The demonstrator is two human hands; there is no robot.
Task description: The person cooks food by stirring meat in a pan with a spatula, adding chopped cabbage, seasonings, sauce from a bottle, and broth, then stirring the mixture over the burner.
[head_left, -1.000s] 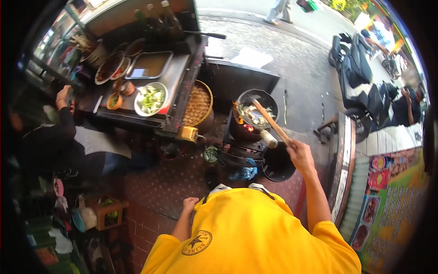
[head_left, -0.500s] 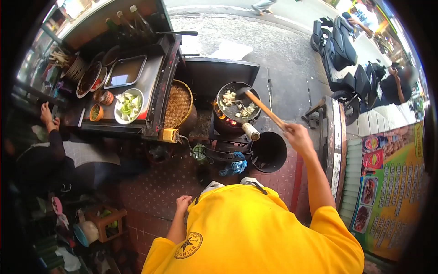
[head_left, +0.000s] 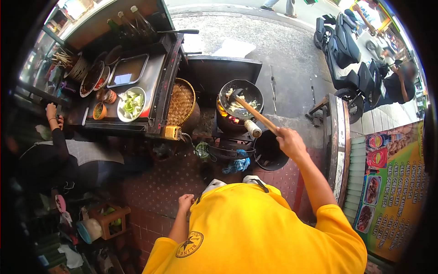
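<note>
My right hand [head_left: 290, 143] is wrapped round the wooden handle of a long spatula [head_left: 257, 113]. The spatula's dark head rests among pale food pieces in a black wok [head_left: 249, 87]. Orange flames and embers glow beneath the wok, whose short wrapped handle [head_left: 252, 129] points toward me. Down by my left side, away from the stove, my left hand [head_left: 185, 201] has its fingers curled in; whether anything is inside cannot be seen.
A cart [head_left: 157, 75] at the left bears a white bowl of cut greens [head_left: 131, 104] and a metal tray [head_left: 128, 71]. Beside it stands a woven basket [head_left: 181, 102]. A black bucket [head_left: 272, 154] is below the wok. A seated person [head_left: 50, 150] is left; a bench [head_left: 337, 150] stands right.
The spatula head has moved down into the food at the wok's left part, and the pieces lie differently. My right hand has shifted slightly left. My left hand stays low at my side.
</note>
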